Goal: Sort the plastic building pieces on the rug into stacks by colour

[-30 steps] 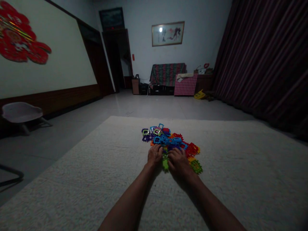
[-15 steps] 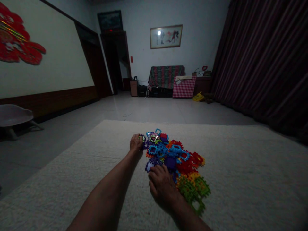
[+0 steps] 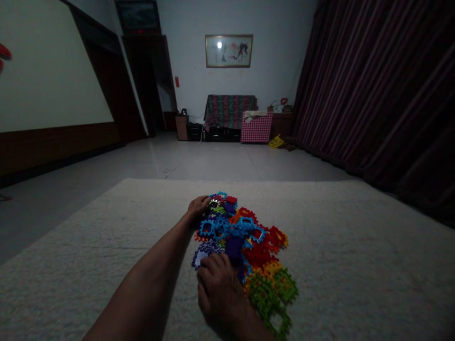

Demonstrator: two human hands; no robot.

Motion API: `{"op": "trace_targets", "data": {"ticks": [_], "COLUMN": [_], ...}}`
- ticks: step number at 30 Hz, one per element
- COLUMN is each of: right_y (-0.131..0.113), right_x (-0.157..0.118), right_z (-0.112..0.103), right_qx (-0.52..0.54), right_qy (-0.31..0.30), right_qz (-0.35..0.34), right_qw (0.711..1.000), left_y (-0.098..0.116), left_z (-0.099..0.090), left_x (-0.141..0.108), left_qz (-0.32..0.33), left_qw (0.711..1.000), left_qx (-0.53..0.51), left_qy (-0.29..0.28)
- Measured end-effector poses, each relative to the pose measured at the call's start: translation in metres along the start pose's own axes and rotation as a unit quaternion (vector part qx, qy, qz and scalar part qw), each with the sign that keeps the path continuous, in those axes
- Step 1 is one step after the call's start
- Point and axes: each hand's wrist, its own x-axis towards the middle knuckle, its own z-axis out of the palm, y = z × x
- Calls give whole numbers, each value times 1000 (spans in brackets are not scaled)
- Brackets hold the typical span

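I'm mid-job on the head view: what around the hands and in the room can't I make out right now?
All in the head view:
- Left hand: too small and dark to tell whether its fingers grip a piece.
- Right hand: its own back hides the palm and whatever lies under it.
- Pile of toothed pieces: upper pieces hide the lower ones.
- Red wall decoration: cut off by the left edge.

A riot of colour on the pale mat (image 3: 348,246)!
Here it is, flat on grey tiles (image 3: 220,163), bearing one heap of toothed square pieces (image 3: 245,248): blue ones (image 3: 240,229) and purple ones (image 3: 233,248) crowding the left and middle, red ones (image 3: 263,252) to the right, green ones (image 3: 261,287) at the near right end.
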Motion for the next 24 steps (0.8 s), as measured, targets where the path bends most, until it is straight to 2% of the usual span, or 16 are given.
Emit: {"op": "trace_targets", "data": {"ticks": [5, 12, 15, 18, 22, 24], "right_y": [3, 11, 13, 14, 18, 19], "right_x": [0, 1, 6, 11, 13, 11], "right_z": [2, 17, 19, 17, 13, 11], "right_qx": [-1, -77, -133, -166, -179, -178], "right_qy": [1, 14, -3, -22, -12, -12], "right_qz": [-1, 28, 55, 63, 61, 65], "right_qw": [1000, 997, 990, 984, 982, 982], "left_y": [18, 35, 41, 50, 60, 59], "left_z": [13, 21, 21, 19, 17, 14], "left_x": [-10, -24, -31, -41, -53, -58], "left_qz": [35, 33, 47, 50, 63, 69], "left_qw": [999, 994, 997, 994, 980, 977], "left_qx": [-21, -74, -13, 73, 166, 186], "left_qy": [-35, -67, -53, -69, -89, -79]}}
